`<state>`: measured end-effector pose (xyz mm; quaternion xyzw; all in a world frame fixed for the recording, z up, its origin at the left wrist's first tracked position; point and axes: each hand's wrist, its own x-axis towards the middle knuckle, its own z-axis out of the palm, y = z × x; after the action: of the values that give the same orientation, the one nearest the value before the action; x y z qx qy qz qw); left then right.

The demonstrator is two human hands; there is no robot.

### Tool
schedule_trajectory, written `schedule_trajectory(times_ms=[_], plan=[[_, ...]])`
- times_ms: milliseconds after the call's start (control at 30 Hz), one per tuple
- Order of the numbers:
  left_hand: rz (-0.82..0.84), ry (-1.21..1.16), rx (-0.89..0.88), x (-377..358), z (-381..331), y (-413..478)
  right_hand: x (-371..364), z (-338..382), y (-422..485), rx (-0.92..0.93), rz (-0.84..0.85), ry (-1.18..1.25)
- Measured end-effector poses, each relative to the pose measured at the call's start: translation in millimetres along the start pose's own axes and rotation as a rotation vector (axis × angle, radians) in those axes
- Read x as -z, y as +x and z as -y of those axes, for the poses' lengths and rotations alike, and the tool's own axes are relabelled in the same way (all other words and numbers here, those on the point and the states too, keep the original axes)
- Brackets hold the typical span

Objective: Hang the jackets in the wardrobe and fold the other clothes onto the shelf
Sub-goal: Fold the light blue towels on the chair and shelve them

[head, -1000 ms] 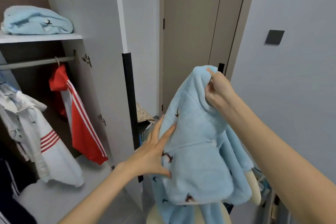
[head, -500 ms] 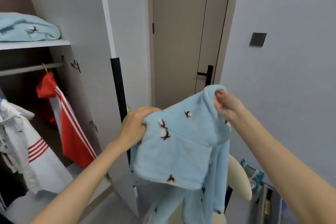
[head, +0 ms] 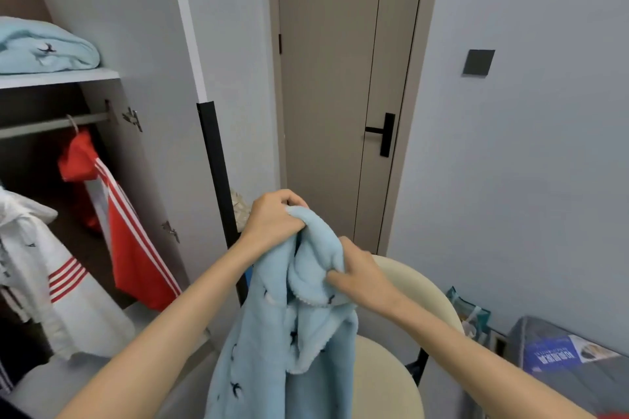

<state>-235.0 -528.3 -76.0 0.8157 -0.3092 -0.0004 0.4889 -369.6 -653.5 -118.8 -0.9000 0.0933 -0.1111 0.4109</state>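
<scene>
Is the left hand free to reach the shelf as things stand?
Probably yes, though loaded: nothing stands before the shelf, but the left hand grips the blue garment.

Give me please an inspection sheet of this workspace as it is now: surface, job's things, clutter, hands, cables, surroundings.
Surface: wardrobe shelf carries one folded light blue garment; a cream chair stands under the hands.
Job's things: light blue fleece garment with small dark prints hangs from both hands, not folded; red jacket hangs on the rail, white jacket beside it.
Clutter: grey package with a blue label and a bag beside the chair.
Grippers: left hand grips the fleece garment's top; right hand grips a fold just below.
Cables: nothing seen.
Surroundings: open wardrobe door, closed room door, dark wall switch.
</scene>
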Motion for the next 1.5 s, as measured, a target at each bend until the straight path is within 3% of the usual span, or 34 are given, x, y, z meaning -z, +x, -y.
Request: schedule_trajectory(times_ms=[67,167,267,367,467,600,700,800,933,1133,1300,1367,1500], plan=[[0.084,0.089,-0.069,15,3,2,11,-6,10,0.039,-0.141,-0.131],[0.208,0.312,-0.217,35,13,-5,33,3,25,0.067,-0.321,-0.042],[0.145,0.523,-0.268,39,17,-18,45,25,40,0.122,-0.362,0.090],[0.036,0.510,-0.275,37,18,-25,48,43,54,0.160,-0.375,0.310],[-0.047,0.328,-0.221,36,16,-29,49,44,62,0.165,-0.431,0.437],[-0.149,0.046,-0.108,40,10,-25,41,16,60,-0.067,-0.196,0.622],[-0.169,-0.113,-0.043,47,6,-22,29,-28,47,-0.259,-0.034,0.556],[-0.146,-0.195,-0.027,52,4,-19,14,-74,30,-0.278,0.071,0.342],[-0.151,-0.285,0.004,50,-1,-14,-17,-84,19,-0.226,0.222,0.259],[-0.145,-0.444,0.126,57,1,-12,-43,-41,47,-0.059,-0.119,0.513],[-0.116,-0.552,0.214,72,5,-12,-48,-9,69,0.068,-0.131,0.656],[-0.193,-0.532,0.205,79,8,-12,-50,-2,72,0.108,-0.201,0.629],[-0.279,-0.270,0.136,88,23,-22,-40,9,67,0.218,-0.381,0.404]])
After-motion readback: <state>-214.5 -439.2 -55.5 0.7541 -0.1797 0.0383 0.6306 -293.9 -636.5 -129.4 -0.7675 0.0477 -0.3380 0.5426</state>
